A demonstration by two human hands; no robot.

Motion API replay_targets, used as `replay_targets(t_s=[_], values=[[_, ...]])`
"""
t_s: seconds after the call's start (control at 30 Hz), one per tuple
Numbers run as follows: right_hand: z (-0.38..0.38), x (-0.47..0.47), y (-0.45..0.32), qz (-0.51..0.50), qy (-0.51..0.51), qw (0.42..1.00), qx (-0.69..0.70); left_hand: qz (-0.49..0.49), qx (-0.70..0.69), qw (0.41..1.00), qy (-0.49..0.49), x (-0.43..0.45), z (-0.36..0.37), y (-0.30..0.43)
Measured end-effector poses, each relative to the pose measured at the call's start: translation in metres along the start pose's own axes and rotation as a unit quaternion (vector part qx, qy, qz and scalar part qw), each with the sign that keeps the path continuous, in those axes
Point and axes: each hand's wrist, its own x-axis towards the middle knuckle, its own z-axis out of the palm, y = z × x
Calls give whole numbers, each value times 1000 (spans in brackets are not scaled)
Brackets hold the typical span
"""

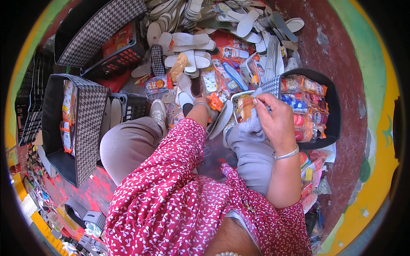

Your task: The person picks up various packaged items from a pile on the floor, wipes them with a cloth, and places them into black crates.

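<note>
My right hand pinches a crumpled blue-grey cloth between thumb and fingers above my knee. Behind the cloth, a tan item lies in a white plastic basket. My left hand reaches down into the pile; its fingers are mostly hidden, so its grip is unclear. Just beyond it is a dark brown insole. An orange plastic packet lies to its right, and a white-topped, dark-heeled insole to its left. A pale grey insole leans near my left wrist.
Stacks of pale insoles fill the far side. A houndstooth box of wrapped packets stands at right, another houndstooth box at left. Behind that one is a black plastic crate. A blue-edged insole lies mid-pile.
</note>
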Motion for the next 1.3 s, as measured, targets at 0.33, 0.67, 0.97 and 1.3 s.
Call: replay_targets(t_s=[0.33,0.67,0.97,1.3], values=[[4,-1,-1,16,-16,1000,-15,169,-429,853,-244,-6,15,12],[2,-4,2,-19,5,999,-35,202,-235,912,-269,-83,-93,-17],[-2,-5,-1,-16,40,999,4,249,-243,891,-291,-114,-163,-35],[3,-2,8,-18,82,997,3,270,-51,929,247,-87,-163,-25]])
